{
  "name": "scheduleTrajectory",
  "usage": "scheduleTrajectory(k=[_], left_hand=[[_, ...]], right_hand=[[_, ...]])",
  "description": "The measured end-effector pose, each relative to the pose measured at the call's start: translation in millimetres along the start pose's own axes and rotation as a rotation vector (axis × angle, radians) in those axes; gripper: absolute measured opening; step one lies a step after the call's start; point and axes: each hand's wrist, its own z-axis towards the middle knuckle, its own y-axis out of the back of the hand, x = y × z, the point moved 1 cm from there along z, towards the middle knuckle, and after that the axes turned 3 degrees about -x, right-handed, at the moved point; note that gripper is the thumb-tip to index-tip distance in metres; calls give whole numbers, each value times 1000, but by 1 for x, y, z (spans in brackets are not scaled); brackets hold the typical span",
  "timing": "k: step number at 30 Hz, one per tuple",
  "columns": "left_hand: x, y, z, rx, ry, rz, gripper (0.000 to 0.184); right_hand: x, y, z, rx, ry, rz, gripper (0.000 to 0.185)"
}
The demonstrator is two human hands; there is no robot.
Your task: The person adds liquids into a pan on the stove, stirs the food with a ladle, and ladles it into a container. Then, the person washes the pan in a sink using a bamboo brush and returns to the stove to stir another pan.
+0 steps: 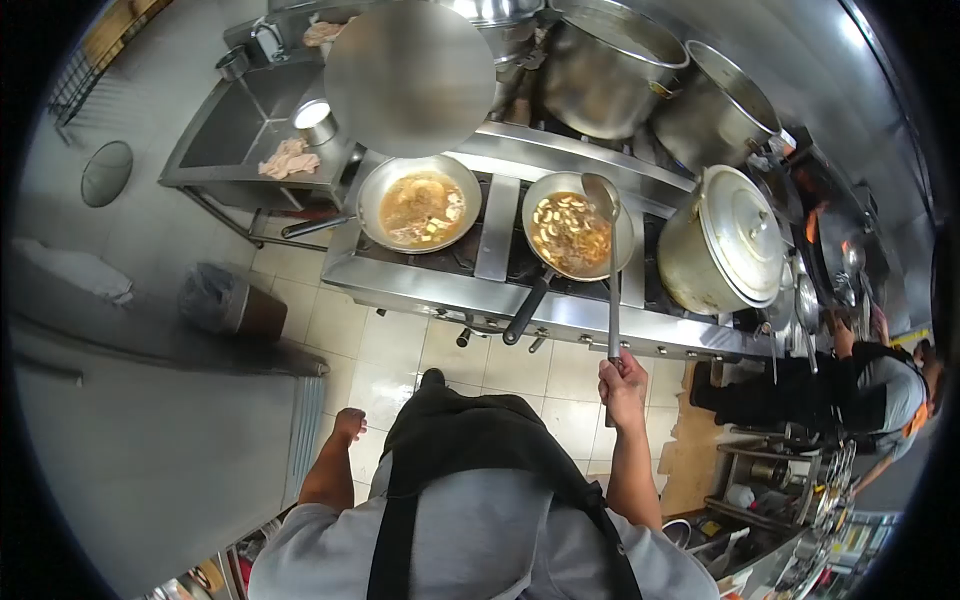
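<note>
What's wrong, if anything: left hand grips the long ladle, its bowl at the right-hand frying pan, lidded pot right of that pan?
The hand is wrong: the head view shows the right hand gripping the long ladle. Its bowl is at the right-hand frying pan, lidded pot to the right.

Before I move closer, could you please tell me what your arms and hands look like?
My left hand and right hand are gloveless, and my forearms are uncovered. My grey shirt has short sleeves, with a black apron and its straps over it. Any rings are too small to tell.
</note>
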Motion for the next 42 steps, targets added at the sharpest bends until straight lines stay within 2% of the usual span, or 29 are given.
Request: scheduleTrajectory(k=[2, 11, 18, 24, 31, 36, 39, 40, 42], left_hand=[[9, -2, 0, -24, 67, -25, 28], [-3, 7, 6, 1, 1, -30, 25], [-13, 6, 11, 25, -39, -94, 27], [-10, -2, -6, 1, 0, -40, 25], [0, 3, -11, -7, 26, -54, 25], [0, 2, -11, -9, 18, -44, 26], [1, 0, -13, -3, 10, -37, 27], [0, 1, -13, 2, 9, -39, 27], [-2, 1, -11, 5, 6, -42, 26]], right_hand=[[2, -3, -2, -11, -8, -1, 17], [-14, -13, -6, 67, -112, 16, 16], [8, -14, -28, 32, -32, -166, 28], [-14, -4, -28, 83, -118, -21, 35], [-20, -1, -18, -67, -12, -135, 36], [-21, -4, -3, -148, -44, -100, 8], [-11, -3, -9, -62, -91, 8, 6], [-15, 3, -10, -29, -114, 20, 23], [-12, 5, -13, -28, -70, -57, 24]])
